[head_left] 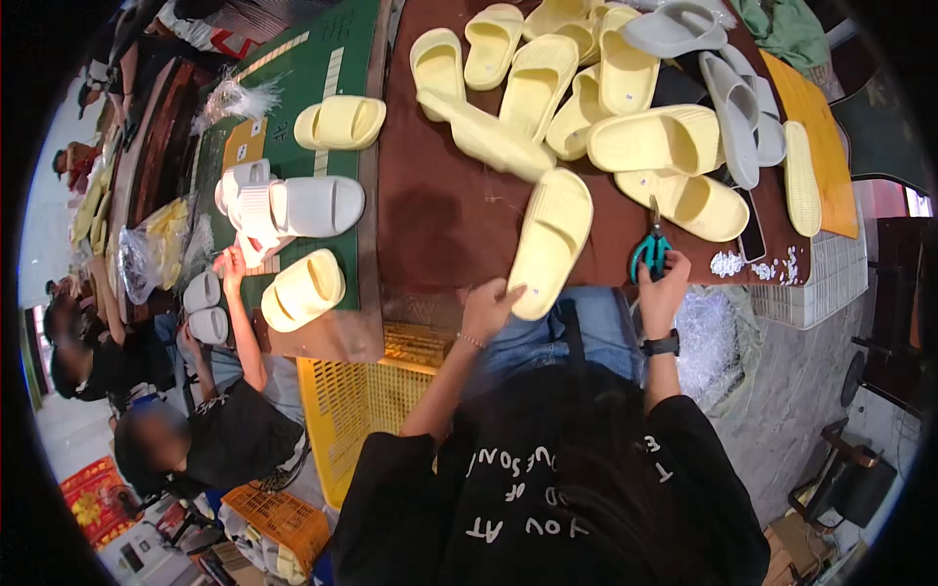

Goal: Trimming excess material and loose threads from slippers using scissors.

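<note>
My left hand (489, 311) grips the heel end of a pale yellow slide sandal (553, 234), which tilts up at the table's front edge. In my right hand (663, 285) are small scissors (652, 249) with teal handles, blades pointing away from me. Just beyond the blades lies another yellow slide (708, 207), near a heap of yellow slides (650, 137) and several grey ones (731, 103). One yellow slide (486, 135) rests on its side left of the heap.
The brown table (420, 220) adjoins a green-topped one (322, 59) on the left, where a co-worker's hand (232, 269) is near grey and yellow slides. A phone (752, 234) and white scraps (728, 263) lie at the right. A yellow crate (332, 410) stands below.
</note>
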`<state>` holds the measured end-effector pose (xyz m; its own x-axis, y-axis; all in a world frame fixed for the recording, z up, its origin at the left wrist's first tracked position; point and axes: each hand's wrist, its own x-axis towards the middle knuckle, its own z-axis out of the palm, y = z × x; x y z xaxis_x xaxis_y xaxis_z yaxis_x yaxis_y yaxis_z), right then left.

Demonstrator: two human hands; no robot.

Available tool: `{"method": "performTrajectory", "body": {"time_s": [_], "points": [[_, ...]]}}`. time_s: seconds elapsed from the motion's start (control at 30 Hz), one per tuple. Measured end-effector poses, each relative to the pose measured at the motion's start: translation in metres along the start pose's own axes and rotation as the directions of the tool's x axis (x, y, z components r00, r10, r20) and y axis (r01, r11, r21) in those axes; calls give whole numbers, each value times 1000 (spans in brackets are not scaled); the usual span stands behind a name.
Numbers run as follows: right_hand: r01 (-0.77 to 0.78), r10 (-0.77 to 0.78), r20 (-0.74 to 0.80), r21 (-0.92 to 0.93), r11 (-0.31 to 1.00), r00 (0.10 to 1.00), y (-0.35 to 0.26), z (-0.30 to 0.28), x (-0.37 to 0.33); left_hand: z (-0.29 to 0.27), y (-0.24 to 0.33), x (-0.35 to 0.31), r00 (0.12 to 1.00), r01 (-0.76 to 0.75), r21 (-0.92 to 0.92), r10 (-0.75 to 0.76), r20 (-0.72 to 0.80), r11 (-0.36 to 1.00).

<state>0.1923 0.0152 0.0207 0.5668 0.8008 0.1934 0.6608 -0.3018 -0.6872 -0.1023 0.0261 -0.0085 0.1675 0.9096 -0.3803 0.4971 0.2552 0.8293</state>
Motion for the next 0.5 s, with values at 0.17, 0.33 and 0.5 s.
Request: {"method": "performTrajectory", "body": {"time_s": [0.17,0.33,0.5], "points": [[-264,208,313,148,953,927,53,-27,-9,7,53,-28,993,-60,99,49,108,993],[-691,256,643,652,312,722,-4,-63,-49,32,89,-11,858,-498,96,473,199,862],[-624,40,650,709,329,759,-31,-84,-78,-27,99,38,633,-561,616,766,-111,553]]}}
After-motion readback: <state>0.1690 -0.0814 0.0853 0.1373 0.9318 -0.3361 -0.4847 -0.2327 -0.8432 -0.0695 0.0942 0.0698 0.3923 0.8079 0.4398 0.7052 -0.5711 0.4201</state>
